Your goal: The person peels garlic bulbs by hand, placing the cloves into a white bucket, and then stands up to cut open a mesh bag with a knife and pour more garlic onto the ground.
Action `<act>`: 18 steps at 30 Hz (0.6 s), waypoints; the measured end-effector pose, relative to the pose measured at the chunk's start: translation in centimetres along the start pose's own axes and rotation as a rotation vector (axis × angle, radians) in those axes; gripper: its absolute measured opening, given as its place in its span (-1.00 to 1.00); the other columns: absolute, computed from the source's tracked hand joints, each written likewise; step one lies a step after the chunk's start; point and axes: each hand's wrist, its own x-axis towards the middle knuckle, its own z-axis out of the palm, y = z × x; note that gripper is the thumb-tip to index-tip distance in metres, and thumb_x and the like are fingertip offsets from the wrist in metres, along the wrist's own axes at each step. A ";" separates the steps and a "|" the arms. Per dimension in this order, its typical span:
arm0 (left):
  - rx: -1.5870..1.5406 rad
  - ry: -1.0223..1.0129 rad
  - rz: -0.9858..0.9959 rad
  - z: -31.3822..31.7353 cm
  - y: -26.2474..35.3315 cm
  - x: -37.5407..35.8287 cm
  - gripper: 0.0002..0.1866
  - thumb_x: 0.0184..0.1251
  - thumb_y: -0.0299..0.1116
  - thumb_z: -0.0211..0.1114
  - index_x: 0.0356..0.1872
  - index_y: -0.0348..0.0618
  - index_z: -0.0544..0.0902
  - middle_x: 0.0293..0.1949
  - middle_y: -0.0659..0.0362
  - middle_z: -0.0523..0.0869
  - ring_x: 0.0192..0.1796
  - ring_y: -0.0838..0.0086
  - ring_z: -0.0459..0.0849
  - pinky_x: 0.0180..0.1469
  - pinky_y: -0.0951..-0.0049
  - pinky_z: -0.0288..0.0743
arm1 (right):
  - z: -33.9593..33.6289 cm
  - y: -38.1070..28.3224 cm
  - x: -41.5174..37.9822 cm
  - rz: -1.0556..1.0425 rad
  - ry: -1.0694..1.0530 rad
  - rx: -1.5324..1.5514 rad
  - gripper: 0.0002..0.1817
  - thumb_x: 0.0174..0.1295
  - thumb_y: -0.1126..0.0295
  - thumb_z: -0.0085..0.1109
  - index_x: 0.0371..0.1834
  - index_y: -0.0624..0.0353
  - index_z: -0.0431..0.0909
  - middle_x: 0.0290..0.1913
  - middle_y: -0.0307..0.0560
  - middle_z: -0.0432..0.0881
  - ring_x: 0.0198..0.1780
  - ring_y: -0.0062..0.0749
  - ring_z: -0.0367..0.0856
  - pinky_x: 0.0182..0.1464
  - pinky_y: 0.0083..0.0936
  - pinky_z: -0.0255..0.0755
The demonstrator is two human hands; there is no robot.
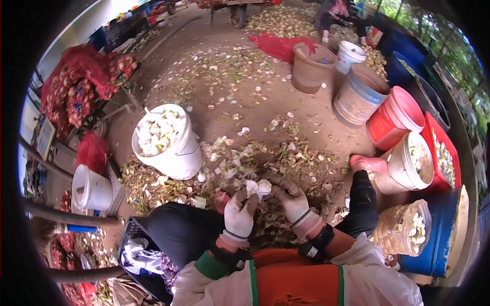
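Note:
A white bulb [264,187], garlic or onion by its look, is between my two gloved hands, above the peel-strewn ground. My left hand [238,215] is closed, its fingertips pinching a loose flap of pale papery skin [251,188] at the bulb's left side. At the bulb's right, my right hand [293,203] has thumb and fingers pressed together against it. Both gloves are white with dirty grey fingertips. Beyond my left hand stands a white bucket [176,158] heaped with pale bulbs [159,133]. Whether a tool is hidden in either hand does not show.
Red net sacks [76,86] of bulbs lie at the left, above a smaller white bucket [92,188]. Along the right stand a red bucket [390,120], a cream bucket [400,168] and a blue barrel [434,234]. Another person [337,18] sits at the back right.

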 end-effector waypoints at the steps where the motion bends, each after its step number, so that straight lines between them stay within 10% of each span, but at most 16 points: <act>1: -0.008 0.052 0.025 0.9 -0.2 -0.1 -0.93 0.22 -0.55 0.25 -0.28 -0.29 0.58 -0.41 0.19 0.62 -0.32 0.50 0.57 -0.26 0.45 0.44 | -0.2 0.1 -0.4 -0.119 0.009 -0.127 -0.67 0.30 0.50 0.09 0.14 0.22 0.44 0.01 -0.14 0.58 -0.04 -0.52 0.56 0.01 -0.58 0.46; 7: 0.610 -0.296 0.342 2.7 -2.4 -0.1 -0.80 0.11 -0.57 0.27 -0.20 -0.26 0.55 -0.36 -0.08 0.61 -0.25 -0.05 0.57 -0.17 0.23 0.45 | -3.2 0.1 -1.0 -0.258 0.071 -0.421 -0.75 0.29 0.50 0.08 0.02 0.30 0.54 -0.09 -0.09 0.64 -0.05 -0.52 0.57 0.02 -0.55 0.44; 9: 0.694 -0.372 0.376 3.2 -2.0 0.2 -0.82 0.18 -0.58 0.22 -0.18 -0.27 0.52 -0.35 0.00 0.64 -0.27 0.12 0.62 -0.19 0.31 0.47 | -5.2 1.5 -0.6 -0.230 0.089 -0.423 -0.76 0.34 0.49 0.02 0.02 0.32 0.55 -0.07 -0.13 0.64 -0.05 -0.52 0.57 -0.03 -0.58 0.45; 12: -0.336 -0.239 -0.358 3.0 -3.3 2.3 -0.91 0.35 -0.54 0.10 -0.18 -0.27 0.52 -0.29 0.16 0.67 -0.21 0.41 0.66 -0.18 0.45 0.53 | -7.7 2.7 -0.6 -0.069 0.207 -0.036 -0.83 0.32 0.34 0.13 -0.33 0.21 0.58 -0.35 -0.30 0.57 -0.31 -0.61 0.47 -0.22 -0.60 0.41; 17: -0.343 0.120 -0.356 -1.5 -8.7 5.6 -0.48 0.33 -0.37 0.19 0.27 -0.32 0.34 -0.09 0.11 0.65 -0.02 0.33 0.58 0.11 0.33 0.44 | -9.3 2.3 0.2 0.103 0.145 0.530 -0.73 0.37 0.21 0.07 -0.07 0.17 0.54 -0.17 -0.26 0.59 -0.16 -0.58 0.52 -0.13 -0.61 0.41; 18: 0.274 -0.394 -0.348 -1.2 -9.3 4.2 -0.38 0.26 -0.38 0.27 0.32 -0.30 0.28 -0.04 0.09 0.62 0.02 0.31 0.57 0.15 0.38 0.40 | -10.0 2.9 0.7 0.149 0.094 0.588 -0.71 0.37 0.21 0.06 -0.03 0.18 0.53 -0.13 -0.24 0.59 -0.12 -0.57 0.53 -0.09 -0.60 0.41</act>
